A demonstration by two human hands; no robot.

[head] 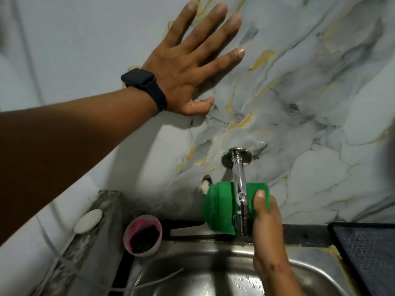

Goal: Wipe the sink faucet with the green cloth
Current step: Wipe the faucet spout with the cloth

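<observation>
the faucet (239,184) comes out of the marble-patterned wall (310,92) from a round chrome flange and curves down over the steel sink (192,274). the green cloth (220,208) sits behind the faucet's spout, pressed against it, spreading out to the left of the faucet and a little to its right. the person's right hand (267,227) comes up from below just right of the faucet and grips the cloth, thumb laid over the cloth's right edge; the other fingers are hidden behind the cloth, so how far they wrap cannot be told. the left hand (192,63) is well above and left of the faucet, holding nothing, fingers spread wide and flat on the wall, with a black watch (143,86) on the wrist. below and left of the faucet, at the sink's back corner, stands a pink cup (142,235) with something dark inside. further left of the faucet a white bar of soap (88,221) lies on a grey ledge (106,201). right of the faucet, a dark mat (367,253) lies on the counter.
</observation>
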